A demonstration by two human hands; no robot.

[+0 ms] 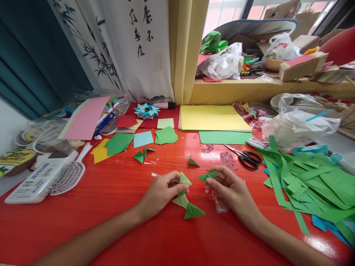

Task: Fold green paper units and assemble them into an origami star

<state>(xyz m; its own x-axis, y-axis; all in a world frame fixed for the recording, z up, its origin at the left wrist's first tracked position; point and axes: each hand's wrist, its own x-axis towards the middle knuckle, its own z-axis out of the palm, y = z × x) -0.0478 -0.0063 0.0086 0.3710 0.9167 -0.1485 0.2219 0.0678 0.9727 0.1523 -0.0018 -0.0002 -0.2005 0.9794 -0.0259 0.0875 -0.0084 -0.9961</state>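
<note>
Pinching a chain of folded green papers [182, 201] near its upper end, the left hand's grip [163, 190] presumably holds the folds closed; the right hand's grip [231, 184] pinches a separate green piece [205, 176], tip exposed, above the tabletop [111, 186].

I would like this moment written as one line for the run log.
left hand: pinches pale green folded paper | right hand: holds darker green folded paper, apart | on red table: loose green folded piece, scissors

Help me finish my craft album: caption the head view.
Left fingers pinch a pale green folded paper; right fingers, a darker green one, above a red table.
</note>
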